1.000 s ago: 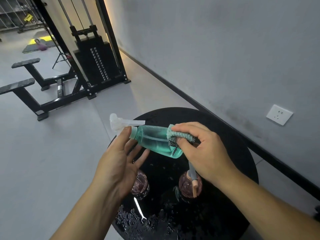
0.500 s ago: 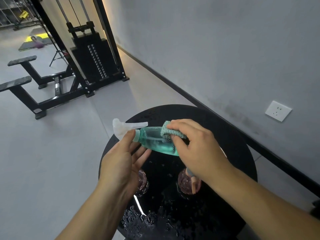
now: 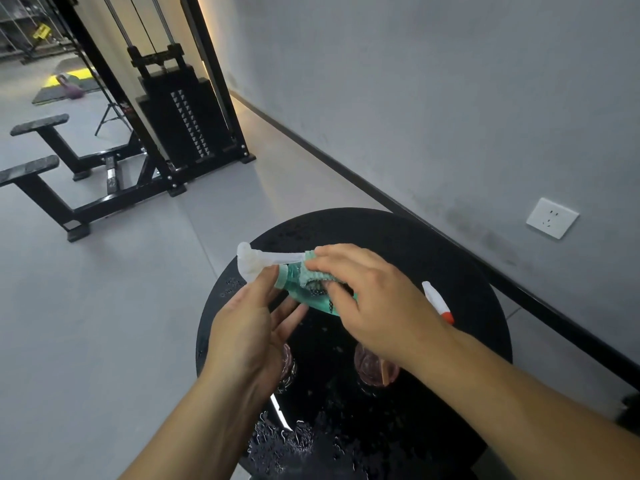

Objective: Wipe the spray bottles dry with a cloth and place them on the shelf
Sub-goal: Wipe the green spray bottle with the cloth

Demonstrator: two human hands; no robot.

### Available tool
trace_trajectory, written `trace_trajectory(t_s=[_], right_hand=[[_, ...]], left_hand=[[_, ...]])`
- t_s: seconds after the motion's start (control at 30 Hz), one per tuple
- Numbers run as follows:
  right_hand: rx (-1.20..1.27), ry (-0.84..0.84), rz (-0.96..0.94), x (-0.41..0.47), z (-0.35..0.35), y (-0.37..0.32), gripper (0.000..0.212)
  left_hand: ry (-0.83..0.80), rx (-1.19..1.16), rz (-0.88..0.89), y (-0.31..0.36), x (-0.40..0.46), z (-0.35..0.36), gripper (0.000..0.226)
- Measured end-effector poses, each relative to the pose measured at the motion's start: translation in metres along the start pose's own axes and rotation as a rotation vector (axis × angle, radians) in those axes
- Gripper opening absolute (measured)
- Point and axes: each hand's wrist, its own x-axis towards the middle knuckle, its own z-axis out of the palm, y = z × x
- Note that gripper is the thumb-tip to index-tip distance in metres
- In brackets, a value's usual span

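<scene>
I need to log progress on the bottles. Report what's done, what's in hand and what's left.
Done: nothing looks finished; no shelf or shelved bottle is in view.
In hand: the left hand holds the green spray bottle by its neck while the right hand rubs the cloth over it.
Left: two pink bottles and a white, orange-tipped sprayer wait on the wet black table.

teal spray bottle (image 3: 294,289) held sideways, cloth (image 3: 315,277) pressed on

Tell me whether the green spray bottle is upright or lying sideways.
Sideways. The green spray bottle is held above the table, its white nozzle pointing left by the left hand, with the right hand rubbing a cloth on it.
</scene>
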Motion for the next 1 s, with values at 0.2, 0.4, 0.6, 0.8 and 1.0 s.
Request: trace_trajectory(t_s=[0.2,0.4,0.6,0.8,1.0], right_hand=[[0.024,0.061,0.049,0.002,0.0,0.005,0.031],[0.054,0.014,0.03,0.004,0.003,0.004,0.036],[0.102,0.064,0.037,0.003,0.006,-0.001,0.037],[0.107,0.113,0.054,0.004,0.002,0.005,0.035],[0.119,0.055,0.015,0.001,0.005,-0.001,0.038]], left_hand=[[-0.005,-0.012,0.021,0.0,0.001,0.0,0.025],[0.004,-0.017,0.039,0.004,0.003,-0.003,0.023],[-0.009,-0.001,0.05,0.001,0.0,0.0,0.021],[-0.013,-0.002,0.06,0.002,0.001,-0.001,0.023],[-0.04,0.012,0.061,-0.001,-0.003,0.002,0.019]])
